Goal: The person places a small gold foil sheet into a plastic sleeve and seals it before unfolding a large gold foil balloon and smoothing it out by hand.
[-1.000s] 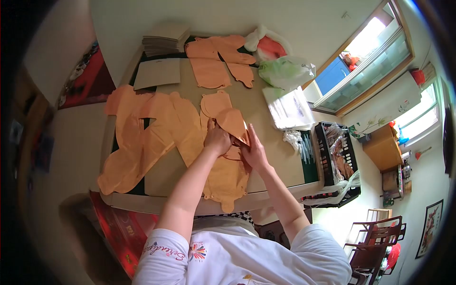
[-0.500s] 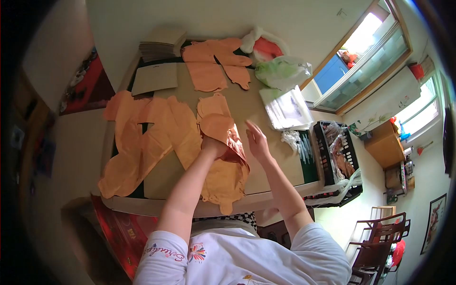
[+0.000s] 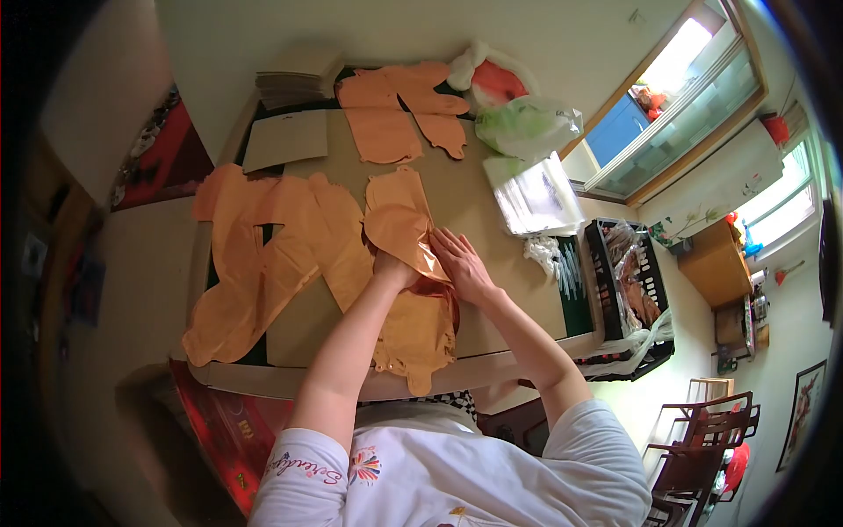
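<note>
A flat, rose-gold foil balloon [image 3: 399, 227] lies in front of me, its upper part folded over on itself. My left hand [image 3: 395, 270] reaches under the fold, and the foil hides its fingers. Against the fold's right edge, my right hand [image 3: 463, 266] lies flat with its fingers stretched out. The balloon's lower part [image 3: 416, 329] extends toward the table's front edge and ends in a small tab. To the left, more flat foil balloons [image 3: 250, 263] overlap one another. Another pair of foil pieces [image 3: 382, 114] rests at the far side.
A cardboard sheet [image 3: 288, 140] and a stack of card [image 3: 299, 81] sit at the back left. Clear plastic sleeves [image 3: 536, 198], a green-white plastic bag [image 3: 527, 127] and a red-white cloth item [image 3: 496, 79] are to the right. Beyond stands a black crate [image 3: 606, 285].
My right hand has moved left from beside the balloon onto the fold's right edge. The fold now lies flatter, covering more of the dark red inner side. My left hand stays under it.
</note>
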### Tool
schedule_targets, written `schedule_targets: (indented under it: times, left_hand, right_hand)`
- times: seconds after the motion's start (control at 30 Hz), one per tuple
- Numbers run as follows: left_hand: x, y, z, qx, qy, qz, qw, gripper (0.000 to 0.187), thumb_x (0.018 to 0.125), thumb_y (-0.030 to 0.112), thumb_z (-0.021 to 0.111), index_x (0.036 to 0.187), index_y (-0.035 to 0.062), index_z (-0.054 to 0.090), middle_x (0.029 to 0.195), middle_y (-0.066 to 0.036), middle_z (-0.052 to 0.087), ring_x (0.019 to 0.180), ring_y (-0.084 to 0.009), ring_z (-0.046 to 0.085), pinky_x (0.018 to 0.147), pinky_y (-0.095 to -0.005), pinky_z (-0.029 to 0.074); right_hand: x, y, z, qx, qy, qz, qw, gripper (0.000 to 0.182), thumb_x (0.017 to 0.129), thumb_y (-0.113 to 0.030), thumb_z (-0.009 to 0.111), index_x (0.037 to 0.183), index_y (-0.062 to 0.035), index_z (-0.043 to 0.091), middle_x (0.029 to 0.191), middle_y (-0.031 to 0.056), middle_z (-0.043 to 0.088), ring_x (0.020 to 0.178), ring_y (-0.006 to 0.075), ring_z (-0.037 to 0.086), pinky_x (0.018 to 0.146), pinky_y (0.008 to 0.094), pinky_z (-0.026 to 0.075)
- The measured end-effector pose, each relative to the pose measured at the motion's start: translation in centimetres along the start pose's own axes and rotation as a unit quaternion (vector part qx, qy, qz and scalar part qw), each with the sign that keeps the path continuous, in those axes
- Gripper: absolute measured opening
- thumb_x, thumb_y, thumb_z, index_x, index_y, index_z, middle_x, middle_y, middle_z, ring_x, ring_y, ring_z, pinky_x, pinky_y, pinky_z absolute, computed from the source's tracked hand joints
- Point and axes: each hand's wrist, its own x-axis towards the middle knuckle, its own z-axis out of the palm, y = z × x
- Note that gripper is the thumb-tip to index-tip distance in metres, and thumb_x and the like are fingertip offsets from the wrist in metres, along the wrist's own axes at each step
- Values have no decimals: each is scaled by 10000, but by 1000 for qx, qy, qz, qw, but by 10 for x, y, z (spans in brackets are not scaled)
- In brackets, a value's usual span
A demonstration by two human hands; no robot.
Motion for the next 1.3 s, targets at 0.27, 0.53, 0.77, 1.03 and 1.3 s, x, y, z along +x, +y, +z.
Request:
schedule_targets:
  times: [0.27,0.53,0.77,1.03,1.3]
  left_hand:
    - [1,-11,15,-15,85,25,996,467,879,276,551,1301,83,506,1331,-183,510,1267,-362,445,1067,-447,349]
    - [1,-6,-51,-147,351,-100,919,149,834,-4,490,957,27,567,989,-177,570,955,-376,535,887,-500,400]
    - [-35,27,-10,-3,132,140,981,242,858,78,562,1088,17,607,1223,-176,570,1214,-327,491,1066,-505,323]
    - [-59,22,11,12,67,129,989,281,887,98,541,1152,12,577,1294,-171,540,1262,-329,459,1080,-493,312]
    - [-61,22,13,27,70,121,990,339,900,125,535,1224,23,542,1327,-144,525,1289,-298,443,1089,-486,306]
  right_hand:
    - [-1,-1,-3,2,-3,-12,1000,476,941,-139,454,1406,-45,422,1486,113,386,1403,262,312,1148,461,231]
    - [1,-3,-1,8,18,4,1000,422,943,-162,480,1348,-44,492,1449,102,441,1380,251,350,1129,454,267]
    - [1,1,0,13,42,-20,999,432,919,-163,497,1333,-41,505,1431,104,459,1358,260,382,1115,447,287]
    - [0,3,2,26,39,-14,999,436,909,-146,499,1332,-42,508,1427,105,461,1358,253,382,1120,454,280]
    - [-34,6,-1,116,72,-53,989,444,769,36,554,1194,-65,631,1316,102,568,1270,270,493,1081,457,364]
